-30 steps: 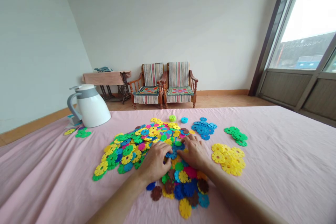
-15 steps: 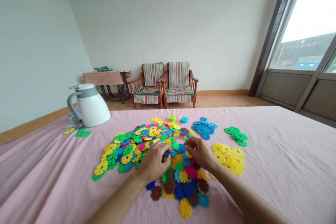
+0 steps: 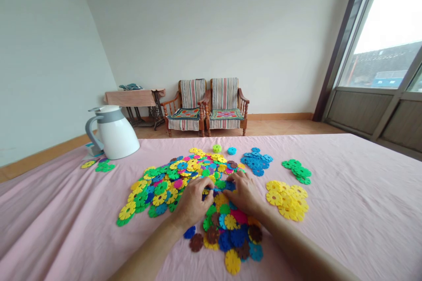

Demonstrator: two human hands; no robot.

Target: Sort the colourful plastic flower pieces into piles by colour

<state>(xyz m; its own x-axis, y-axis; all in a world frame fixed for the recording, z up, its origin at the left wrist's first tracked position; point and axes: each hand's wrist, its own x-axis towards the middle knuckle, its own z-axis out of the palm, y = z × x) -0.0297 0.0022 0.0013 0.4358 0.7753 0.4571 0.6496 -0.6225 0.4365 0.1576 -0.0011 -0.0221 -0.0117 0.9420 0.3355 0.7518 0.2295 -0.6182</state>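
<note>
A heap of flower-shaped plastic discs in several colours (image 3: 160, 188) spreads over the pink tablecloth, and both hands work at its near middle part. My left hand (image 3: 197, 196) is closed, thumb and fingertips pinched on a blue flower disc (image 3: 216, 189) that partly shows at its right side. Close by on the right, my right hand (image 3: 245, 191) is lowered over the discs with thumb and fingers apart; a blue disc (image 3: 230, 185) lies in the gap between them. Below the hands lie mixed discs, among them a yellow disc (image 3: 232, 261) nearest me.
Sorted piles lie to the right: blue discs (image 3: 256, 161), green discs (image 3: 296, 170) and yellow discs (image 3: 287, 199). A lime disc (image 3: 216, 148) and a light blue disc (image 3: 231, 151) sit behind the heap. A white jug (image 3: 118, 137) stands at the left, near a few green discs (image 3: 104, 166).
My right hand has come down and slightly left, from a raised pinch to fingers spread on the discs. My left hand has stayed nearly in place.
</note>
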